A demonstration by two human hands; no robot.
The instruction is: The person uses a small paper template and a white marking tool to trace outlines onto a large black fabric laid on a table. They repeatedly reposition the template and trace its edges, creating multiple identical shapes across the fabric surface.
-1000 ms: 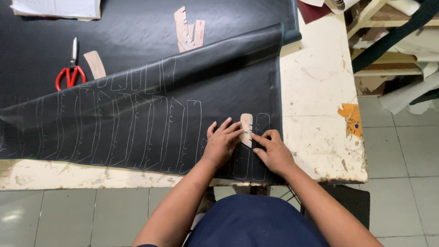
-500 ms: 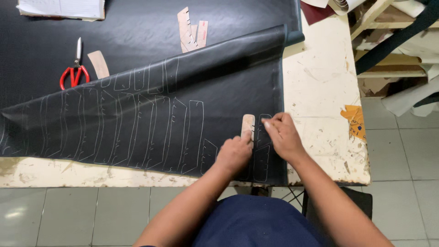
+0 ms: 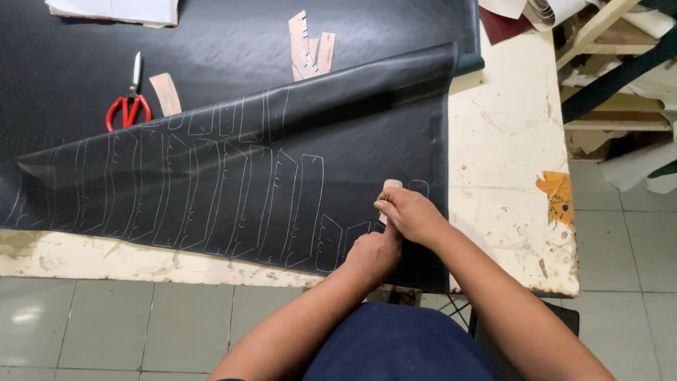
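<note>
Both hands slid closer together since a second ago, left one pulled back toward the bench edge. Right hand (image 3: 412, 214) has its fingers curled over the small tan template (image 3: 390, 188), maybe pinching a marker, hard to tell. Left hand (image 3: 374, 255) is fisted, pressing the black sheet (image 3: 233, 176) just below that template. Red scissors (image 3: 127, 107) lie far up-left of it.

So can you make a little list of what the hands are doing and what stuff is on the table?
left hand: fist pressed on the black sheet
right hand: holding down a small tan template
black sheet: covered with traced outlines, folded over
scissors: red handles, lying far left
other templates: tan pieces at the top
table: cream, scuffed
</note>
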